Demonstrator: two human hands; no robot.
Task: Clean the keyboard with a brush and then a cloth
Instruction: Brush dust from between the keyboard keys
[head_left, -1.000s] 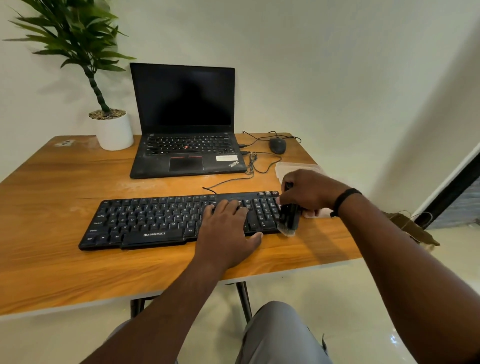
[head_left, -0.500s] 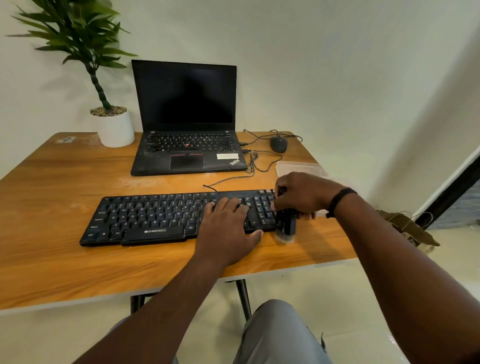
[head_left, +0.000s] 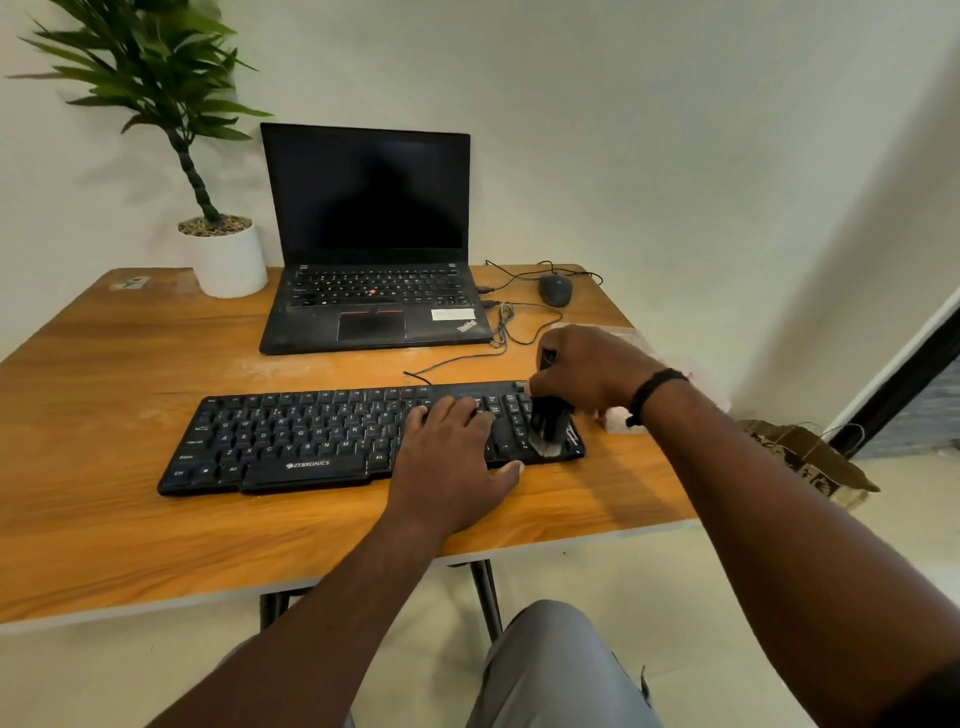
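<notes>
Wooden desk (head_left: 130, 395) carries the black Zebronics keyboard (head_left: 291, 441); my left hand (head_left: 447, 467) lies flat, bracing it; my right hand (head_left: 587, 371) grips the brush (head_left: 548, 428) over the numpad; I judge brushing unfinished, cloth (head_left: 621, 423) pass pending

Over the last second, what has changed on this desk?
The right hand has carried the brush from the keyboard's right edge inward onto its number pad. The left hand stays flat on the keys; keyboard unmoved.

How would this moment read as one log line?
stage: brushing | right hand: holds brush on keyboard right end | left hand: flat, steadying keyboard
</notes>
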